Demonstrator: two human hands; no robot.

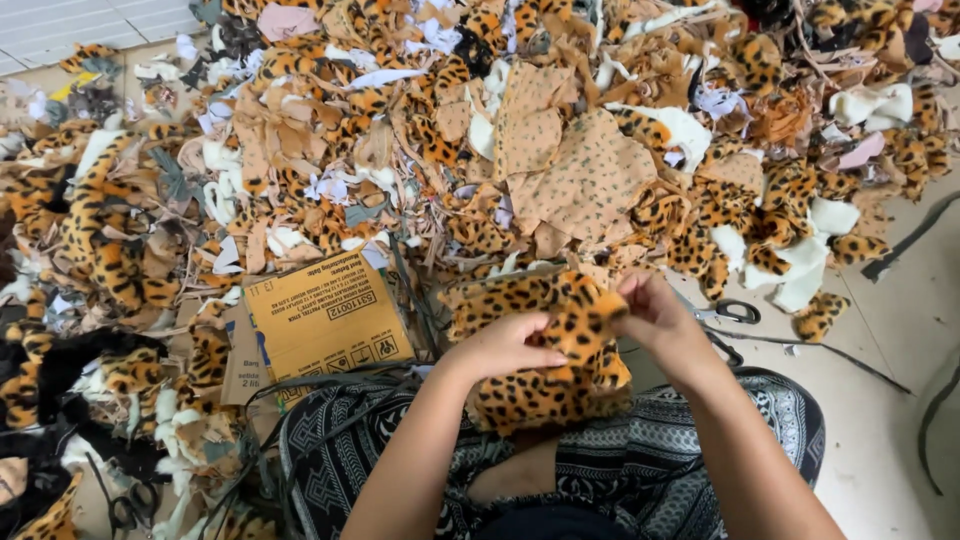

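Both hands, left hand (pixel 505 347) and right hand (pixel 655 315), grip a leopard-print plush piece (pixel 540 350) with closed fingers; scissors (pixel 730 312) lie just beyond the right.

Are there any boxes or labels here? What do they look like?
Cardboard box: lies flattened on the floor, left of the hands, partly under fabric scraps; brown, with black print and small black symbols along its lower edge.
No other packages, signs or screens show.
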